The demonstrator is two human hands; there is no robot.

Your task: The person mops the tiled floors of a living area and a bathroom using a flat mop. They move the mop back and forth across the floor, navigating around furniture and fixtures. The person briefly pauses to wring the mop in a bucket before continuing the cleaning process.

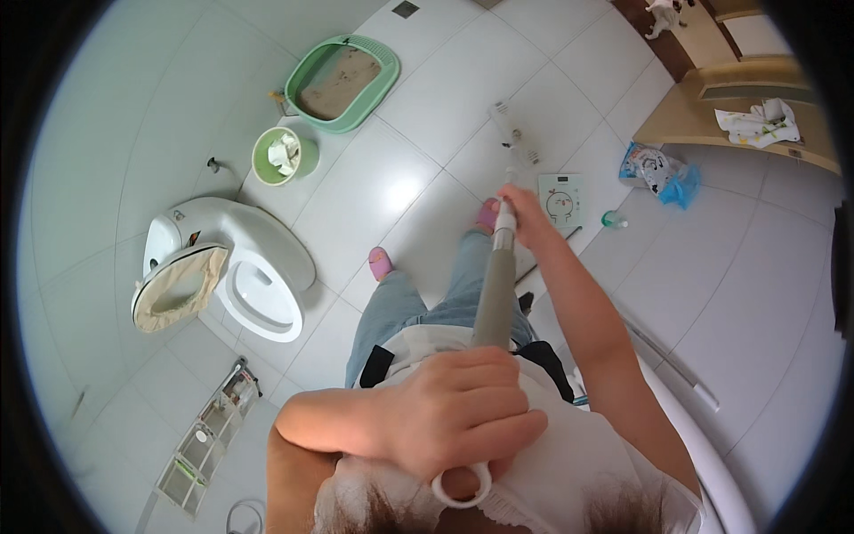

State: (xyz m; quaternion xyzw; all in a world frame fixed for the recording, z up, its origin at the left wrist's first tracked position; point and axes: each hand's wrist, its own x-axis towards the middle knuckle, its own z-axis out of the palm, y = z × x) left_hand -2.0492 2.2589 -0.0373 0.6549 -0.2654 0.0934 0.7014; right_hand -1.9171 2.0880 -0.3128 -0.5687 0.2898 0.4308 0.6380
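A mop with a grey and white pole [495, 290] stands slanted in front of my body. Its pale, partly see-through head [512, 131] is down on the white tiled floor. High on the pole, close to my chest, my left hand [460, 410] is closed round the upper end, where a white hanging loop [462, 486] sticks out below the fingers. My right hand [524, 208] grips the white lower section, farther down and forward. Pink slippers [380, 263] are on my feet, either side of the floor before me.
To the left are a toilet [263, 297] with a cloth-covered seat, a green waste bin [303, 160], a litter box [380, 87] and a wall rack [200, 444]. Rightward lie a bathroom scale [560, 200], a bottle [614, 219], a plastic bag [660, 173] and a vanity [694, 100]. A cat [662, 19] is beyond.
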